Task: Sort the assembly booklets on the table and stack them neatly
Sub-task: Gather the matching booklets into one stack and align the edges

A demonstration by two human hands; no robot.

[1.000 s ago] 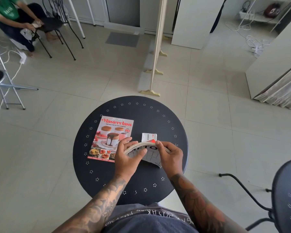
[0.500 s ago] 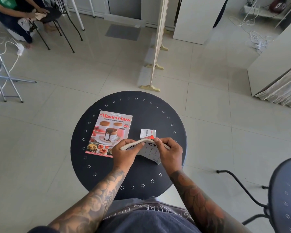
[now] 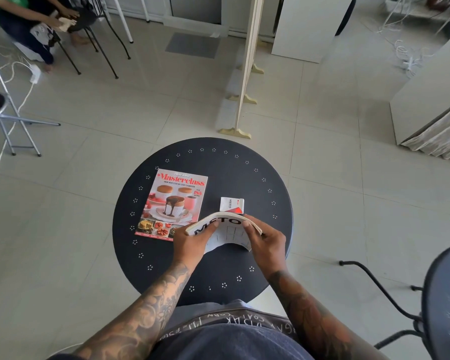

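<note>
Taking the round black table point(image 3: 244, 165) as the landmark, the leftmost thing on it is a Masterclass cookbook point(image 3: 175, 201), lying flat and face up on the table's left half, its title toward the far rim, so it reads as a base already laid down for a pile, though that is only a judgement. Just right of the cookbook's near corner comes the left hand point(image 3: 190, 245), its fingers curled together and clamped on the left edge of a white booklet point(image 3: 225, 231), thumb on top over the big black lettering. The booklet is held above the middle of the table, bowed into an arch with its middle raised and both ends pressed down and inward; bending it this way probably lets the pages fan or the edges square up before it goes on a stack. Beyond the booklet, toward the far rim and seemingly just behind the arch, a small white and red box point(image 3: 231, 204) rests on the table; whether it touches the booklet cannot be told. On the right, the right hand point(image 3: 264, 242) grips the booklet's other edge, fingers closed over the top, thumb hidden beneath. Sorting looks barely begun.
</note>
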